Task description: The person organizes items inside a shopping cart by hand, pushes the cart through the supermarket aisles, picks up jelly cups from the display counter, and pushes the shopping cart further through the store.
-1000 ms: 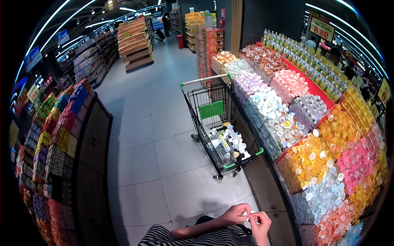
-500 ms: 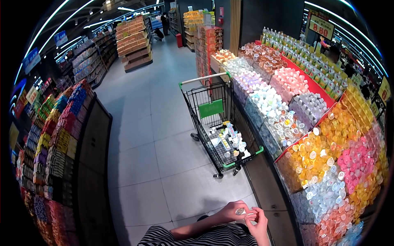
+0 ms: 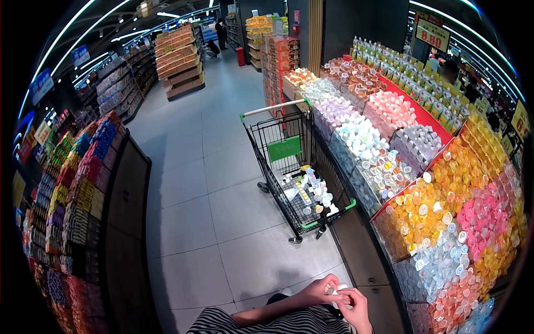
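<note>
Low in the view, my left hand (image 3: pixel 323 290) and my right hand (image 3: pixel 354 305) meet in front of my striped shirt. Their fingers close round a small white cup (image 3: pixel 332 291), which both hands touch; fingers cover part of it. Beyond them stands a shopping cart (image 3: pixel 285 149) with black wire sides and green corners. Several small cups and packets (image 3: pixel 318 196) lie at the bottom of the cart. To the right, sloping bins hold many small cups in orange (image 3: pixel 423 214), pale blue (image 3: pixel 442 257) and pink (image 3: pixel 483 217).
A dark-sided shelf (image 3: pixel 129 206) with colourful packets runs along the left. Grey tiled floor (image 3: pixel 183 195) lies between it and the cart. Stacked red boxes (image 3: pixel 276 72) and a tiered stand (image 3: pixel 178 58) are farther off. A person (image 3: pixel 221 34) stands at the far end.
Both hands have shifted slightly around the small cup, and it has turned between the fingers. The view has moved a little; the cart's contents look the same.
</note>
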Demonstrator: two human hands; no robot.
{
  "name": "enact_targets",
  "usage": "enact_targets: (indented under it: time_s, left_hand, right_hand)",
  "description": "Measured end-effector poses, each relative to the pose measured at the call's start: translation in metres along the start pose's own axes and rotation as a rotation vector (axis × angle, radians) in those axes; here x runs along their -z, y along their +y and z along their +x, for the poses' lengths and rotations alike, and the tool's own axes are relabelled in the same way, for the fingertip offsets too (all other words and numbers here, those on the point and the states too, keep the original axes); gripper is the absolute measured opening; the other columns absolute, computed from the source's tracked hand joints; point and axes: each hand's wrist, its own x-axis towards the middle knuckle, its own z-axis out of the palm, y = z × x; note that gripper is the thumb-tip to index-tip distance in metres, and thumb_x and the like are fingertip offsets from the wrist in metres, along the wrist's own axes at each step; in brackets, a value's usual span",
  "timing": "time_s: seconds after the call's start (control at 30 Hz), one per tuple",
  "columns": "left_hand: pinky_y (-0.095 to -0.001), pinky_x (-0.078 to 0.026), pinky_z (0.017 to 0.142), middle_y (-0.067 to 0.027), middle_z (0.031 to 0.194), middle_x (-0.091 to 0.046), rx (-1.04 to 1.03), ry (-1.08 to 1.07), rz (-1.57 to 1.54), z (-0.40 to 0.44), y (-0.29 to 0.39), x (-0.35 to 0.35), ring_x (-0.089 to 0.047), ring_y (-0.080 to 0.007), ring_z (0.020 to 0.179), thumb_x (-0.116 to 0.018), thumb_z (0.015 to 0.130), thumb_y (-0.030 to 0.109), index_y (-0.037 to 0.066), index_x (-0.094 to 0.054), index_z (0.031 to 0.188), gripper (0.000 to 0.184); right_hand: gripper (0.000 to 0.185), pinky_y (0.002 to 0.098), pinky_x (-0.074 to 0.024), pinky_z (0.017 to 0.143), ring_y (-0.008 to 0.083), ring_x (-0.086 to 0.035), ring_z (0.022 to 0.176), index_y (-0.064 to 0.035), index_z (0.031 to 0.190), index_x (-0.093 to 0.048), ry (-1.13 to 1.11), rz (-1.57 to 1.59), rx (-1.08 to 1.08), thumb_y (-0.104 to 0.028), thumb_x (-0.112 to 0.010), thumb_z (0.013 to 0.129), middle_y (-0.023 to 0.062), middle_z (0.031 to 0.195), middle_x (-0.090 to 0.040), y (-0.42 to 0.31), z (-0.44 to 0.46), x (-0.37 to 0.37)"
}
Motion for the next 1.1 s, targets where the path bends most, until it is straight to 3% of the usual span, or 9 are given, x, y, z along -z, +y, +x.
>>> enact_targets:
  time_s: [0.2,0.3,0.53,0.63,0.77,0.83,0.93,1.1]
  left_hand:
    - [-0.029,-0.047,0.08,-0.0072,0.098,-0.061,0.022,-0.137,0.132,0.006,-0.002,0.012,-0.058,-0.0138,0.09,-0.08,0.08,0.027,0.004,-0.054,0.109,0.045]
    - [-0.0303,-0.047,0.083,-0.007,0.102,-0.061,0.071,-0.291,0.06,0.009,-0.001,0.019,-0.057,-0.0133,0.096,-0.078,0.08,0.022,0.004,-0.054,0.115,0.046]
    - [-0.0337,-0.047,0.091,-0.0091,0.11,-0.06,0.027,-0.239,0.093,0.001,0.005,0.024,-0.057,-0.0176,0.106,-0.08,0.073,0.017,0.003,-0.052,0.12,0.056]
    - [-0.0318,-0.049,0.084,-0.011,0.109,-0.061,0.065,-0.218,0.128,0.001,0.003,0.023,-0.061,-0.0185,0.097,-0.081,0.071,0.02,0.003,-0.053,0.12,0.059]
    - [-0.0327,-0.053,0.086,-0.0107,0.111,-0.064,0.308,-0.218,0.012,-0.001,0.011,0.017,-0.063,-0.0174,0.101,-0.083,0.074,0.02,0.003,-0.052,0.123,0.06]
    - [-0.0324,-0.055,0.084,-0.0118,0.11,-0.066,0.339,-0.195,-0.016,-0.002,0.007,0.014,-0.065,-0.0171,0.1,-0.084,0.076,0.019,0.001,-0.053,0.123,0.059]
    - [-0.0276,-0.055,0.079,-0.0088,0.101,-0.066,0.26,-0.167,0.103,-0.002,-0.003,0.009,-0.066,-0.0146,0.093,-0.083,0.077,0.01,0.001,-0.053,0.118,0.052]
    - [-0.0281,-0.055,0.078,-0.0105,0.092,-0.071,0.216,-0.115,0.088,-0.002,-0.014,0.011,-0.069,-0.014,0.087,-0.084,0.076,0.015,-0.001,-0.058,0.112,0.048]
  right_hand:
    - [0.01,0.0226,-0.0535,0.07,0.01,-0.067,0.076,0.0055,0.095,-0.067,0.057,0.139,-0.094,0.004,-0.066,0.085,0.0068,0.088,-0.069,0.028,-0.002,-0.004]
    - [0.01,0.0209,-0.0509,0.068,0.007,-0.064,0.075,0.0054,0.095,-0.067,0.043,0.057,-0.133,0.003,-0.068,0.085,0.0055,0.084,-0.07,0.024,-0.002,-0.001]
    - [0.017,0.0224,-0.0538,0.073,0.0076,-0.066,0.079,0.0049,0.102,-0.067,0.066,0.211,-0.149,0.003,-0.069,0.085,0.0072,0.089,-0.072,0.044,-0.004,-0.009]
    - [0.022,0.0241,-0.0555,0.073,0.0107,-0.069,0.081,0.003,0.108,-0.067,0.008,0.072,-0.111,0.0,-0.069,0.086,0.0091,0.092,-0.073,0.046,-0.005,-0.008]
    - [0.029,0.0275,-0.0558,0.076,0.0143,-0.068,0.086,0.0004,0.117,-0.057,-0.019,0.037,-0.108,-0.004,-0.066,0.09,0.0102,0.1,-0.07,0.036,-0.005,-0.002]
    - [0.03,0.03,-0.0543,0.078,0.0183,-0.068,0.088,-0.0023,0.118,-0.059,-0.001,-0.101,-0.092,-0.004,-0.063,0.088,0.0101,0.1,-0.069,0.027,-0.004,0.003]
    - [0.034,0.0335,-0.0531,0.08,0.0209,-0.067,0.088,-0.004,0.123,-0.054,0.011,-0.047,-0.07,-0.004,-0.06,0.089,0.0083,0.096,-0.068,0.059,-0.01,-0.003]
    - [0.04,0.0332,-0.0551,0.084,0.0216,-0.064,0.1,-0.0063,0.128,-0.052,-0.012,-0.018,-0.132,-0.01,-0.064,0.09,0.0087,0.113,-0.064,0.077,-0.017,-0.006]
